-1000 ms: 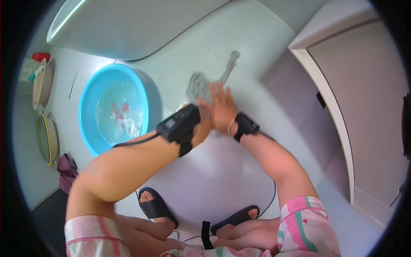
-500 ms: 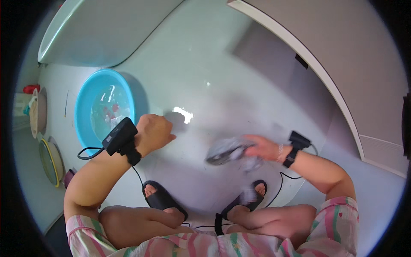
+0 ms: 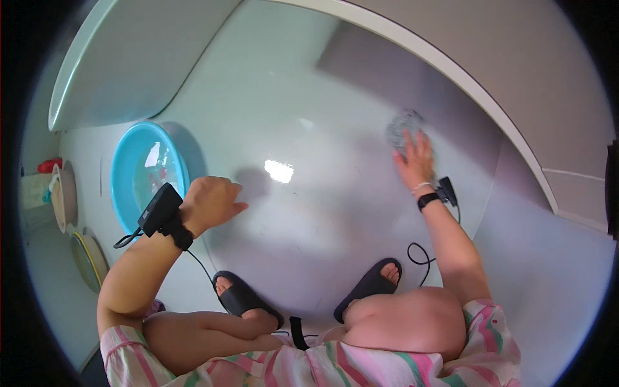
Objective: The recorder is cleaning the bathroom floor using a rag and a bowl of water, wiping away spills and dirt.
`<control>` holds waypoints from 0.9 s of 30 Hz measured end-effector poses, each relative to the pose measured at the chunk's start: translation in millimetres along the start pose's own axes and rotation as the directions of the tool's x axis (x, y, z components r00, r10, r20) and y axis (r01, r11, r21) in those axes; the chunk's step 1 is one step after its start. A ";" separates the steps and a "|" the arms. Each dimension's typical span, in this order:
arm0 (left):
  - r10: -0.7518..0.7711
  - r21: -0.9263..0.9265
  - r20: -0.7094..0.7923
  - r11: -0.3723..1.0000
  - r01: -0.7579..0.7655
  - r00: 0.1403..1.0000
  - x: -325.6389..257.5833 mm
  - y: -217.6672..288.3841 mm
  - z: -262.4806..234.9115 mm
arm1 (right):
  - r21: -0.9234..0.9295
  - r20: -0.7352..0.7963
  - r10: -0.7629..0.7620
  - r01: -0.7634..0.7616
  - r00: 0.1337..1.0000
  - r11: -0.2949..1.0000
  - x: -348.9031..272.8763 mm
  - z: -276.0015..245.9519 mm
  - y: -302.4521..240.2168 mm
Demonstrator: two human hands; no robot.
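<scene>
We held our right arm (image 3: 454, 242) forward, the right hand (image 3: 414, 161) palm down, fingers spread, near the right edge of the floor (image 3: 309, 213). Our left arm (image 3: 143, 274) bent outward; the left hand (image 3: 211, 203) showed its back, thumb out, other fingers mostly hidden.

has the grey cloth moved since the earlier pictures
Yes. Judged against the blue basin, the grey cloth, now under the fingers of the right hand, lies farther to the right than in both earlier pictures.
</scene>
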State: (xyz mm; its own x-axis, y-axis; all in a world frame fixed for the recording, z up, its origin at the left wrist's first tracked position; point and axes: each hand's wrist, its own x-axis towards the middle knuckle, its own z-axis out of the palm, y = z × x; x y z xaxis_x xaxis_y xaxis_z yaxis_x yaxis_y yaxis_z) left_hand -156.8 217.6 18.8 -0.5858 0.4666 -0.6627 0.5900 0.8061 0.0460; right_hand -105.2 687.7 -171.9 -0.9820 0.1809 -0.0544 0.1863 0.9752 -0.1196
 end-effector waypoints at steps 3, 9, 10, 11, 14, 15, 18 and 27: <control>0.018 0.006 -0.001 1.000 -0.017 1.000 -5.4 2.8 -4.5 | 0.004 0.071 -0.287 0.287 0.955 0.958 -31.2 6.8 -90.1; 0.120 0.127 -0.056 0.986 -0.112 0.991 -6.3 39.9 -39.6 | 0.468 0.042 -0.832 0.725 0.553 0.505 -166.8 9.9 -180.5; 0.146 0.130 -0.132 0.983 -0.129 0.980 -4.4 41.0 -33.4 | 0.455 0.035 -0.834 0.735 0.550 0.503 -165.8 3.5 -178.4; 0.181 0.135 -0.210 0.979 -0.155 0.961 -1.6 42.9 -28.2 | 0.646 0.077 -0.833 0.609 0.548 0.461 -164.4 -5.9 -172.1; 0.055 0.159 -0.139 0.987 -0.032 0.989 8.5 55.0 -31.6 | 0.865 0.049 -0.682 0.310 0.730 0.394 -136.6 -43.9 -136.9; 0.023 0.154 -0.203 0.988 0.009 0.979 19.6 46.1 -18.7 | 0.882 0.042 -0.587 0.246 0.808 0.402 -122.9 -50.7 -117.9; -0.160 0.134 -0.130 0.975 0.177 0.979 55.5 5.2 2.2 | 0.904 0.312 -0.138 -0.248 0.940 0.348 -53.3 -83.1 -55.2; -0.473 0.128 -0.042 0.871 0.474 0.880 141.9 -34.4 32.9 | 0.279 -0.268 0.487 -0.416 0.831 0.865 84.3 -8.2 212.4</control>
State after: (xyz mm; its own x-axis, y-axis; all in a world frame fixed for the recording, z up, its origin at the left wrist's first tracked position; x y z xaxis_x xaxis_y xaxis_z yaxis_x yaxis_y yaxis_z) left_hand -241.9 244.1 -101.4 -0.8182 0.0449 -0.5732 0.3072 0.8769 -0.3698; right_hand -148.6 911.1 -193.7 -0.7342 0.6592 0.1625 0.5790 0.7329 -0.3573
